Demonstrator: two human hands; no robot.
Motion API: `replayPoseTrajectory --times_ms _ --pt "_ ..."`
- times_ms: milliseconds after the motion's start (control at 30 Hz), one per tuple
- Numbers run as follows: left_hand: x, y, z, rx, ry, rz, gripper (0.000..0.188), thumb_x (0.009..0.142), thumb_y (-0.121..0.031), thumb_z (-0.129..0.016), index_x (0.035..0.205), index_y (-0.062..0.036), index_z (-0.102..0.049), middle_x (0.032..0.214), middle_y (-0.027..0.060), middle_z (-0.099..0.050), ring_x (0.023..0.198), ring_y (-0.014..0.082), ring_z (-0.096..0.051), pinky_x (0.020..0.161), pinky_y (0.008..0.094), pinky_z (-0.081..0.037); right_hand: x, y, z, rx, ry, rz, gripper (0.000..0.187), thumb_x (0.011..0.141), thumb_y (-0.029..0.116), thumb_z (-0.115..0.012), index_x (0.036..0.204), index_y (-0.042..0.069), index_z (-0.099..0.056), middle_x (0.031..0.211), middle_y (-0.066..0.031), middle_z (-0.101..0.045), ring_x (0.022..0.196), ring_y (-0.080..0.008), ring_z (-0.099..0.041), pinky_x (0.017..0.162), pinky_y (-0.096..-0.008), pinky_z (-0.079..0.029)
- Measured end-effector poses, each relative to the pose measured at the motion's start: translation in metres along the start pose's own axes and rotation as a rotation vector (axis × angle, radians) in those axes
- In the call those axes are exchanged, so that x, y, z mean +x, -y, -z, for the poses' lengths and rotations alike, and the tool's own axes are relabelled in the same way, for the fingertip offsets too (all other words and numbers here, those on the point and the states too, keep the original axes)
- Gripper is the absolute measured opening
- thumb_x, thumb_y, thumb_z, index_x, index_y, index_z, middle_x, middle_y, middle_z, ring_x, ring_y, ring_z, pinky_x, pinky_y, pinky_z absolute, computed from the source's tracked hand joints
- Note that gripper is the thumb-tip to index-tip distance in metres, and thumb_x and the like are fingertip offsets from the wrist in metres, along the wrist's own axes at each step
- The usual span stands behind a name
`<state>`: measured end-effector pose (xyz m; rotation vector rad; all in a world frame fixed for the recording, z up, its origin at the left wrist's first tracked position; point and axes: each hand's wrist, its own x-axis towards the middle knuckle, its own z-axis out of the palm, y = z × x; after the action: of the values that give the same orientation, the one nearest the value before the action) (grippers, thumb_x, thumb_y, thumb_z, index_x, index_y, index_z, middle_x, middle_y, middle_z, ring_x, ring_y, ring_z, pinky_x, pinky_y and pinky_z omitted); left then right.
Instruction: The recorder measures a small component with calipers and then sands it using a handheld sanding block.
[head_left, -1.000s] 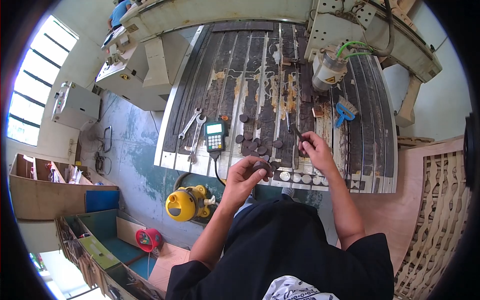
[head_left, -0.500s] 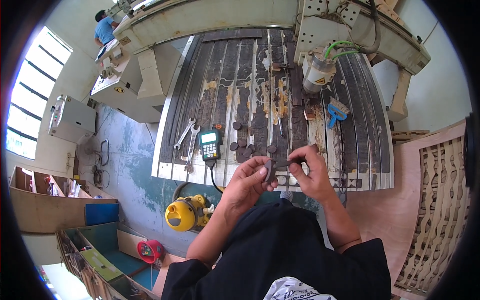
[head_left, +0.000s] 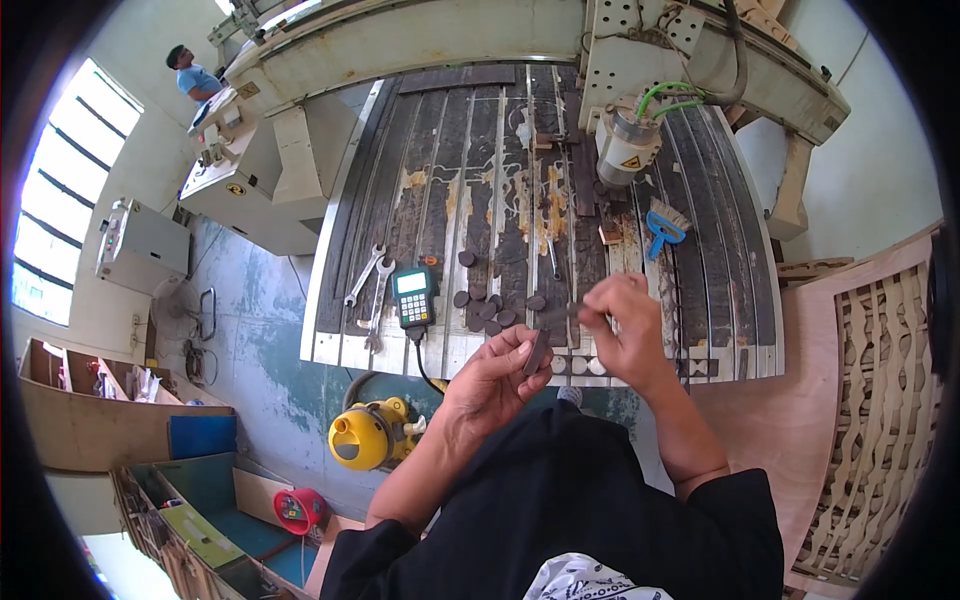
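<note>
Through the head camera I have the left hand [head_left: 497, 375] just below the middle of the frame, its thumb and fingers pinched around a dark piece [head_left: 536, 352] tilted up on edge. To its right, the right hand [head_left: 630, 335] is blurred; its fingers are curled in, thumb against fingertips, and seem to grip a thin dark strip [head_left: 560, 316] pointing left toward the piece. I cannot make out the strip's exact shape.

Both hands are over the near edge of a machine bed [head_left: 395, 190], which fills the centre: dark, worn slats between pale metal rails, with tan patches and whitish curving marks. Left of centre I see dark round pieces [head_left: 487, 311] lying loosely grouped, then a keypad controller [head_left: 412, 297] and, just beside it, two wrenches [head_left: 378, 300]. Right of centre lies a blue brush [head_left: 664, 230], below a spindle [head_left: 627, 150] with green hoses [head_left: 660, 92].

A pale gantry beam [head_left: 430, 55] crosses the top. At upper left, a person in blue [head_left: 195, 80] is near a bright window [head_left: 75, 200]. Lower left, a yellow canister [head_left: 360, 435] stands on the blotchy blue-green floor [head_left: 250, 290], with a red bucket [head_left: 297, 510] nearer the bottom. A panel of wavy wooden strips [head_left: 880, 420] fills the lower right.
</note>
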<state>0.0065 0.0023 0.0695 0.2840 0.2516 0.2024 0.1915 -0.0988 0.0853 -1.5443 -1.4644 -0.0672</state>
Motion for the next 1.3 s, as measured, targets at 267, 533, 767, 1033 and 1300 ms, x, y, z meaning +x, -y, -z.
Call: replayPoseTrajectory --times_ms 267,533,767,1033,1300 --pt "-0.008 0.007 -0.007 0.07 0.046 -0.041 0.012 0.094 -0.012 -0.063 0.104 -0.0063 -0.06 0.088 0.0066 -0.062 0.073 0.0161 -0.055 0.059 0.0241 -0.04 -0.006 0.015 0.009 0.109 0.068 0.053 0.02 0.073 -0.004 -0.071 0.082 0.008 -0.058 0.076 -0.0043 -0.061 0.071 -0.0234 -0.061 0.082 -0.0384 -0.037" --pt "-0.012 0.007 -0.01 0.163 -0.019 -0.091 0.011 0.094 -0.012 -0.064 0.102 -0.0058 -0.058 0.085 0.0067 -0.061 0.066 0.0168 -0.055 0.056 0.025 -0.04 -0.007 0.029 0.008 0.186 0.095 0.138 0.023 0.074 0.005 -0.076 0.089 0.009 -0.06 0.073 -0.0029 -0.057 0.069 -0.0234 -0.056 0.076 -0.0398 -0.032" --pt "-0.01 0.006 -0.013 0.233 -0.049 -0.12 0.013 0.093 -0.012 -0.065 0.101 -0.0049 -0.058 0.085 0.0072 -0.063 0.067 0.0188 -0.06 0.056 0.0252 -0.042 -0.01 0.017 0.008 0.124 0.088 0.079 0.015 0.075 0.005 -0.073 0.082 0.014 -0.063 0.076 -0.0013 -0.059 0.071 -0.022 -0.057 0.079 -0.0417 -0.032" --pt "-0.015 0.011 -0.03 0.527 -0.174 -0.251 0.023 0.089 -0.005 -0.066 0.11 -0.0019 -0.057 0.088 0.0066 -0.062 0.073 0.0134 -0.058 0.059 0.0245 -0.043 -0.014 0.022 0.008 0.244 0.058 -0.214 0.012 0.087 0.009 -0.07 0.089 0.004 -0.06 0.08 -0.0067 -0.062 0.075 -0.0221 -0.056 0.072 -0.0344 -0.042" --pt "-0.015 0.011 -0.021 0.605 -0.219 -0.283 0.024 0.092 -0.004 -0.064 0.114 0.002 -0.057 0.093 0.0064 -0.066 0.081 0.0103 -0.061 0.07 0.0234 -0.048 -0.02 0.004 0.013 0.238 0.069 -0.266 0.021 0.087 0.018 -0.073 0.088 0.002 -0.059 0.078 -0.0067 -0.061 0.071 -0.0202 -0.056 0.071 -0.0321 -0.043"
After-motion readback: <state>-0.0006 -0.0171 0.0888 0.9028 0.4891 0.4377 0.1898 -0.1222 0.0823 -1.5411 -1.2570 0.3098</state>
